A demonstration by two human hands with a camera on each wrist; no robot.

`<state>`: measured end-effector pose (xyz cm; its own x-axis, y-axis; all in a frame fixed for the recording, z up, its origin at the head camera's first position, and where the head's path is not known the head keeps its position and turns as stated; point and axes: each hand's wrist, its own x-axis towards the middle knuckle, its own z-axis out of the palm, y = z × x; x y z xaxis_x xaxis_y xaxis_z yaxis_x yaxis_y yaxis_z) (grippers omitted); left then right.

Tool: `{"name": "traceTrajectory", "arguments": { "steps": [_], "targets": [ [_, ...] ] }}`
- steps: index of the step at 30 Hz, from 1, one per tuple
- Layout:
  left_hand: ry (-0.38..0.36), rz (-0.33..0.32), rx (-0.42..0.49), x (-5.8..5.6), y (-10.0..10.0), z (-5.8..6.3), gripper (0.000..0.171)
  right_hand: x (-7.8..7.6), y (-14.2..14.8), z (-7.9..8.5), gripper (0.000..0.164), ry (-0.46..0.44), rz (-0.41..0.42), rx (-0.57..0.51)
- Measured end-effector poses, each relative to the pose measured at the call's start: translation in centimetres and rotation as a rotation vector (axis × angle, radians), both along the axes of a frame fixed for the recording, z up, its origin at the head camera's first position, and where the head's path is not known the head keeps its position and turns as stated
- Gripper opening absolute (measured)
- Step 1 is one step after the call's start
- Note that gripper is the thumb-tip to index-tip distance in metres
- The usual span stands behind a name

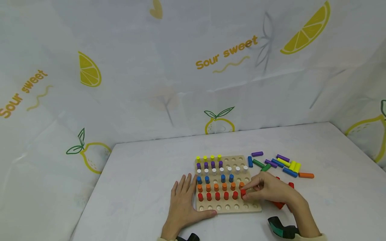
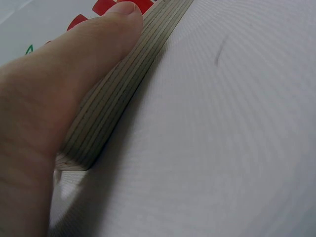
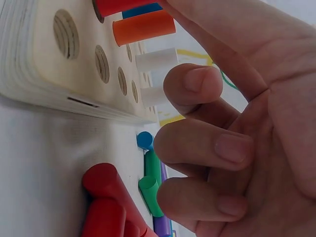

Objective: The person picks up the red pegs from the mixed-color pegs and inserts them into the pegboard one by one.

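Observation:
A wooden pegboard [image 1: 254,210] lies on the white table with rows of yellow, purple, white, blue, orange and red pegs standing in it. My right hand [image 1: 272,189] pinches a red peg [image 1: 243,193] between thumb and index finger at the right end of the red row. In the right wrist view, that red peg [image 3: 121,6] stands at its hole beside an orange peg [image 3: 144,27], and the other fingers curl loosely. Against the board's left side lies my left hand [image 1: 184,207], fingers stretched out. Its thumb [image 2: 106,42] rests along the board's front edge.
Loose red pegs [image 3: 106,207] lie right of the board, partly hidden by the right hand in the head view. Beyond them are scattered a blue peg [image 1: 290,172], an orange peg [image 1: 306,175], a purple peg [image 1: 257,154] and several others. A printed cloth [image 1: 181,83] stands behind the table.

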<state>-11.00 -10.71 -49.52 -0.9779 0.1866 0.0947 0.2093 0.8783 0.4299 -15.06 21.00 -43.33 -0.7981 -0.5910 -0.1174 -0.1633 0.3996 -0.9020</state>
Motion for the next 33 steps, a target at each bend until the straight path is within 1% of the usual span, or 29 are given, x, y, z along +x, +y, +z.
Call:
{"name": "traceTrajectory", "arguments": {
  "steps": [9,14,22,27,33],
  "targets": [
    [0.009,0.002,-0.007,0.02,0.01,0.00,0.128,0.04,0.06,-0.07,0.028,-0.021,-0.043,0.042],
    [0.014,0.003,-0.008,0.04,0.00,-0.02,0.128,0.02,0.13,-0.07,0.029,-0.018,-0.049,0.058],
    [0.020,0.000,-0.005,0.00,0.05,-0.06,0.128,-0.05,0.25,-0.35,0.024,-0.002,-0.009,0.027],
    [0.021,-0.002,0.002,0.02,0.02,-0.04,0.128,-0.16,0.19,-0.52,0.024,0.011,0.001,0.026],
    [0.015,0.001,0.010,-0.02,-0.01,-0.11,0.128,-0.24,0.10,-0.59,0.022,0.040,0.026,0.012]
  ]
}}
